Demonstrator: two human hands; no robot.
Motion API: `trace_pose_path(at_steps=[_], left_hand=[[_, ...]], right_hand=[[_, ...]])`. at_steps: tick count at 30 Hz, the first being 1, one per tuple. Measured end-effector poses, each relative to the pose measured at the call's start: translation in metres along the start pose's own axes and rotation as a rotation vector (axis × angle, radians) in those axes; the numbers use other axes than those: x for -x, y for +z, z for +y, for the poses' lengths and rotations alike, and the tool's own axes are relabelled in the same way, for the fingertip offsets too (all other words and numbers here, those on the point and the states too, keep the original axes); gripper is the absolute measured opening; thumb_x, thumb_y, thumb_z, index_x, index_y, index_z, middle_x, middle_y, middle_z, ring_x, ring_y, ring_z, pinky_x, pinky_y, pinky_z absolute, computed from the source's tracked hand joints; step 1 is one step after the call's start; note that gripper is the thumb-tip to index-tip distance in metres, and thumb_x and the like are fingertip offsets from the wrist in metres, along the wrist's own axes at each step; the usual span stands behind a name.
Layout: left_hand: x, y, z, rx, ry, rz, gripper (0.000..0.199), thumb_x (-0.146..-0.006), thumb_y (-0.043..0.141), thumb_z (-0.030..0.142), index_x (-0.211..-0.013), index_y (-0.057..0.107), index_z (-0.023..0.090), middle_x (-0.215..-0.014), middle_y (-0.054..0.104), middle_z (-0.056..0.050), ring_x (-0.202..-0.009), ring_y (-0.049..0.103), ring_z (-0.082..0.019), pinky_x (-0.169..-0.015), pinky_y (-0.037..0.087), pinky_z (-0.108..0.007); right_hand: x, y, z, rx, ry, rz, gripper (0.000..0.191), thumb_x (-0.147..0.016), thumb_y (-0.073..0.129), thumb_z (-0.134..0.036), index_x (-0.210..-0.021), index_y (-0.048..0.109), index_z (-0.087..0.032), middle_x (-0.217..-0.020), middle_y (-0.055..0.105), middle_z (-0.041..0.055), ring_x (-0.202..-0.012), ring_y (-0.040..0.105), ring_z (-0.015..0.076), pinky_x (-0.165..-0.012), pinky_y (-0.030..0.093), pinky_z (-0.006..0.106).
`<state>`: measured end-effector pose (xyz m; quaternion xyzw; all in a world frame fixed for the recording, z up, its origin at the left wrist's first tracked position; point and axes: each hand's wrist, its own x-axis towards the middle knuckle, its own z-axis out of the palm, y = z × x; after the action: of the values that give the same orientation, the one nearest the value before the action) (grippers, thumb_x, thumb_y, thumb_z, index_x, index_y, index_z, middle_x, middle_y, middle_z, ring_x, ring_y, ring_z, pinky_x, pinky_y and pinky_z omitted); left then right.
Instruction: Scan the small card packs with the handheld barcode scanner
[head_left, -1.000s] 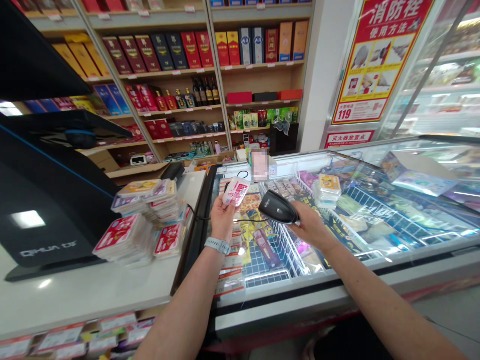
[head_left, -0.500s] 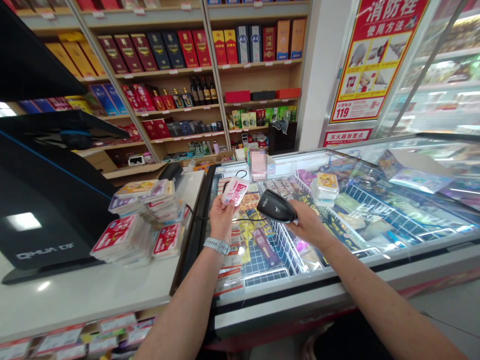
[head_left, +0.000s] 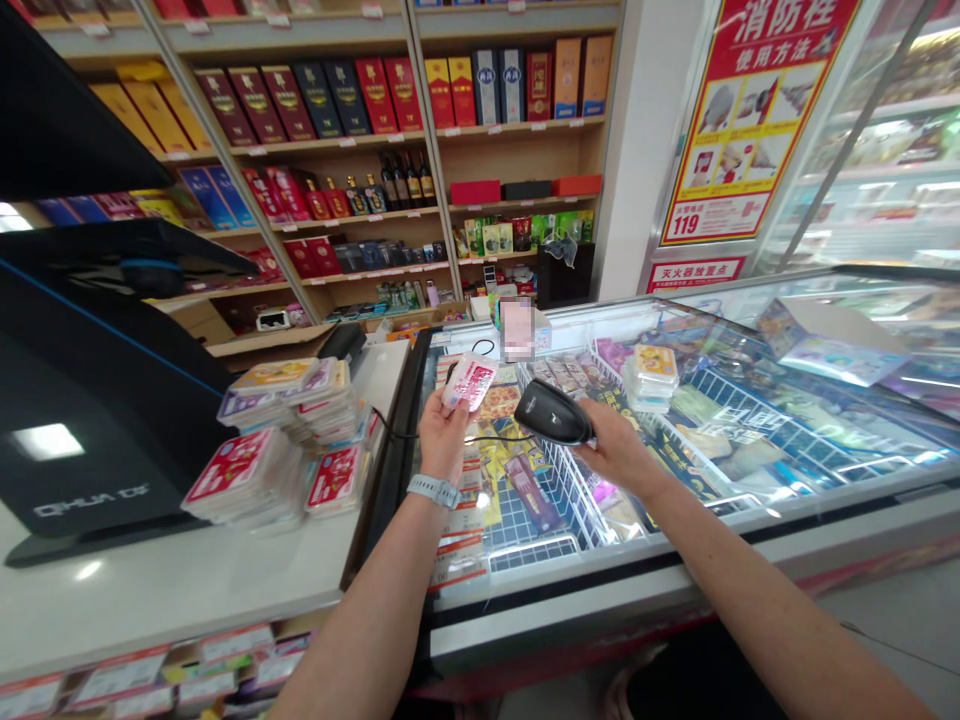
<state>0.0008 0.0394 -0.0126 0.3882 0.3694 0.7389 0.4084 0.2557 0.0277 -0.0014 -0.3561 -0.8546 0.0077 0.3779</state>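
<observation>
Left grip [head_left: 442, 437] clamped on pack [head_left: 469, 382]; right grip [head_left: 619, 450] clamped on scanner [head_left: 553, 412], nose aimed at pack, just apart.

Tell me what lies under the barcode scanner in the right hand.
Beneath the black handheld barcode scanner is the glass-topped chest freezer, showing a white wire basket and colourful packaged goods. The right hand and the scanner itself cover whatever lies directly below them.
</observation>
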Motion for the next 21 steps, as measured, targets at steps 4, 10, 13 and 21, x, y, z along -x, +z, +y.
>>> trace_pose_path(at_steps=[4, 10, 13, 21], left_hand=[[0.0007, 0.0016, 0.0023, -0.007, 0.0, 0.012, 0.04, -0.068, 0.075, 0.03, -0.101, 0.055, 0.018, -0.104, 0.067, -0.007, -0.092, 0.065, -0.016, -0.089, 0.053, -0.038], [0.001, 0.0016, 0.0028, -0.005, 0.001, 0.012, 0.04, -0.068, 0.075, 0.03, -0.101, 0.055, 0.018, -0.104, 0.068, -0.007, -0.092, 0.066, -0.017, -0.09, 0.052, -0.04], [0.0014, 0.0016, 0.003, -0.01, 0.005, 0.015, 0.04, -0.068, 0.075, 0.03, -0.1, 0.055, 0.019, -0.104, 0.068, -0.007, -0.094, 0.066, -0.017, -0.091, 0.052, -0.041], [0.0029, 0.0027, 0.0039, -0.007, -0.006, 0.013, 0.039, -0.068, 0.075, 0.03, -0.1, 0.056, 0.019, -0.104, 0.068, -0.007, -0.093, 0.066, -0.016, -0.091, 0.052, -0.039]], right_hand=[[0.0003, 0.0006, 0.0007, 0.007, -0.002, 0.0, 0.025, -0.085, 0.054, -0.029, -0.108, 0.051, -0.019, -0.097, 0.062, 0.01, -0.088, 0.058, 0.0259, -0.074, 0.044, 0.037], [0.0006, 0.0002, 0.001, 0.008, 0.003, 0.0, 0.025, -0.085, 0.054, -0.03, -0.108, 0.052, -0.019, -0.098, 0.062, 0.01, -0.087, 0.059, 0.026, -0.075, 0.045, 0.038], [0.0006, 0.0001, 0.001, 0.002, 0.005, 0.003, 0.027, -0.085, 0.054, -0.03, -0.11, 0.051, -0.02, -0.098, 0.062, 0.0097, -0.088, 0.059, 0.0259, -0.075, 0.045, 0.038], [0.001, 0.0003, 0.0013, 0.011, 0.002, 0.019, 0.026, -0.085, 0.055, -0.03, -0.109, 0.052, -0.02, -0.098, 0.063, 0.0094, -0.087, 0.059, 0.0253, -0.075, 0.045, 0.037]])
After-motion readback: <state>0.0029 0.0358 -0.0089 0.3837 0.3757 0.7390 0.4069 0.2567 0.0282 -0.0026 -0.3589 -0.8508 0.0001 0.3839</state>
